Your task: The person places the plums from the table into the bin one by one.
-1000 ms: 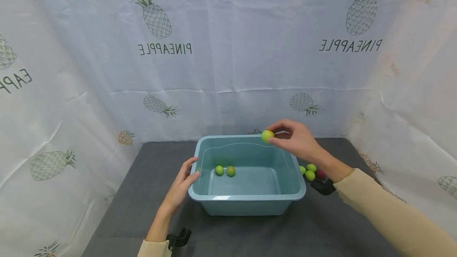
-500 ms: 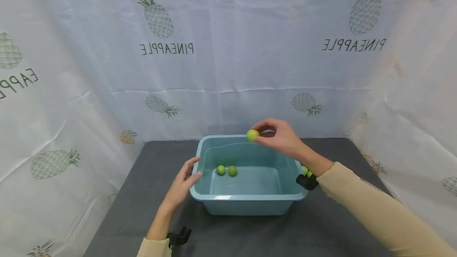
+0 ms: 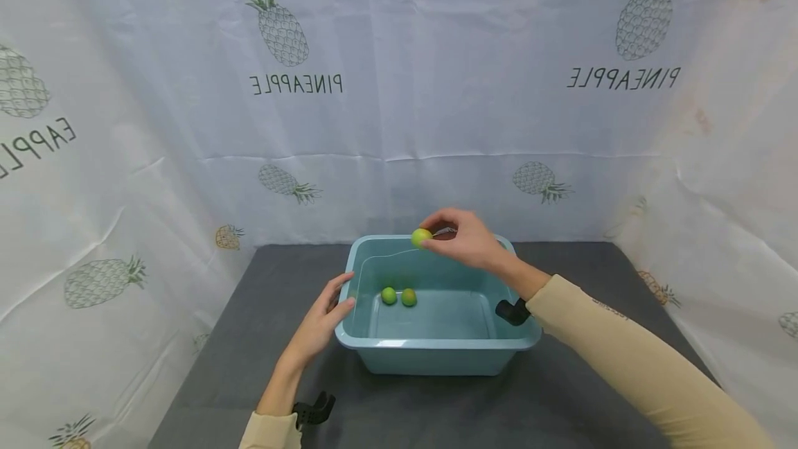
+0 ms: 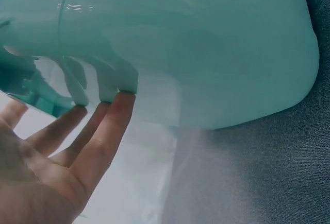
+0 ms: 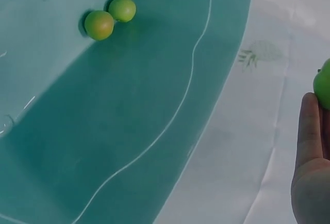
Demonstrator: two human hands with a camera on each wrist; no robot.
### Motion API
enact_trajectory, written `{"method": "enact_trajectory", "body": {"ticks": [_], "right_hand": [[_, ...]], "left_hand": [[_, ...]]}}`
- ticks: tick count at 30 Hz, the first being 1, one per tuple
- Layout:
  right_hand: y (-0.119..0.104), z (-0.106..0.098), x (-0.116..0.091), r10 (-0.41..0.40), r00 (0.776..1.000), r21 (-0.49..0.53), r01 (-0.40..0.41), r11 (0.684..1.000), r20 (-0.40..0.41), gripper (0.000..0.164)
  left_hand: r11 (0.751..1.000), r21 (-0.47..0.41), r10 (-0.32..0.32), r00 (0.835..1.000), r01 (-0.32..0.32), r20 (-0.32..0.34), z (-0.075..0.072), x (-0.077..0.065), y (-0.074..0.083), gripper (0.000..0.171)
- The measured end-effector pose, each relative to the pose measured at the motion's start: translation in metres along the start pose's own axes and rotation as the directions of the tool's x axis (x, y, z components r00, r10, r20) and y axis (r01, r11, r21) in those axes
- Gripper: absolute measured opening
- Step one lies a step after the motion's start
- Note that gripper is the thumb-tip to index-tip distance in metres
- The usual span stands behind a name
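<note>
In the head view my right hand (image 3: pixel 464 238) pinches a small round green fruit (image 3: pixel 421 238) between thumb and fingers, over the far rim of a light blue plastic basin (image 3: pixel 436 344). Two more such fruits, a plain green one (image 3: pixel 388 296) and a green one tinged reddish (image 3: pixel 408 297), lie side by side on the basin's floor, towards its left. At the basin's left side my left hand (image 3: pixel 321 317) touches the rim with spread fingers. The left wrist view shows its fingertips (image 4: pixel 126 98) against the outer wall. Only part of the held fruit (image 5: pixel 324 86) enters the right wrist view.
Beneath the basin is a dark grey tabletop (image 3: pixel 268 296). White cloth (image 3: pixel 405 109) printed with pineapples hangs behind and along both sides. A black strap sits on each wrist. My right forearm (image 3: pixel 617 338) crosses the basin's right edge.
My right hand has carried the green fruit leftward along the far rim. The pile of fruits right of the basin is now hidden behind my right arm. My left hand stays at the rim.
</note>
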State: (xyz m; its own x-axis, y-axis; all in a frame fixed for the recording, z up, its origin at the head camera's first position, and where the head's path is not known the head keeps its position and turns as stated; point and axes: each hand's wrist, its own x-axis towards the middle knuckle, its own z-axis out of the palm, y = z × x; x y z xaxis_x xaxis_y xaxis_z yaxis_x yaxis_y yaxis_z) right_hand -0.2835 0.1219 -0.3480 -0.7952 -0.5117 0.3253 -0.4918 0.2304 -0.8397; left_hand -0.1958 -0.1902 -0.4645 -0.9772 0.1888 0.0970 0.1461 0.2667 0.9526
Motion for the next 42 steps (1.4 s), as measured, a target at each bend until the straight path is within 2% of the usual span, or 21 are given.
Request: {"method": "enact_trajectory", "body": {"ticks": [5, 18, 26, 33, 42], "right_hand": [[0.007, 0.011, 0.008, -0.022, 0.999, -0.023, 0.023, 0.999, 0.033, 0.029], [0.03, 0.031, 0.026, 0.065, 0.994, -0.056, -0.061, 0.997, 0.086, 0.027], [0.044, 0.047, 0.03, 0.084, 0.987, -0.132, -0.066, 0.989, 0.136, 0.026], [0.059, 0.061, 0.031, 0.076, 0.974, -0.211, -0.03, 0.977, 0.215, 0.021], [0.073, 0.07, 0.027, 0.13, 0.945, -0.284, -0.042, 0.958, 0.299, 0.021]], "left_hand": [[1.0, -0.006, -0.014, 1.0, 0.014, -0.018, 0.0, 0.0, 0.0, 0.053], [1.0, -0.013, -0.028, 0.997, 0.027, -0.067, 0.002, 0.001, -0.002, 0.052], [0.999, -0.026, -0.026, 0.997, 0.025, -0.071, 0.004, 0.001, -0.001, 0.052], [1.0, -0.018, -0.023, 0.997, 0.022, -0.072, 0.004, -0.001, 0.0, 0.052], [1.0, -0.007, -0.007, 0.997, 0.007, -0.075, 0.004, -0.001, -0.001, 0.052]]}}
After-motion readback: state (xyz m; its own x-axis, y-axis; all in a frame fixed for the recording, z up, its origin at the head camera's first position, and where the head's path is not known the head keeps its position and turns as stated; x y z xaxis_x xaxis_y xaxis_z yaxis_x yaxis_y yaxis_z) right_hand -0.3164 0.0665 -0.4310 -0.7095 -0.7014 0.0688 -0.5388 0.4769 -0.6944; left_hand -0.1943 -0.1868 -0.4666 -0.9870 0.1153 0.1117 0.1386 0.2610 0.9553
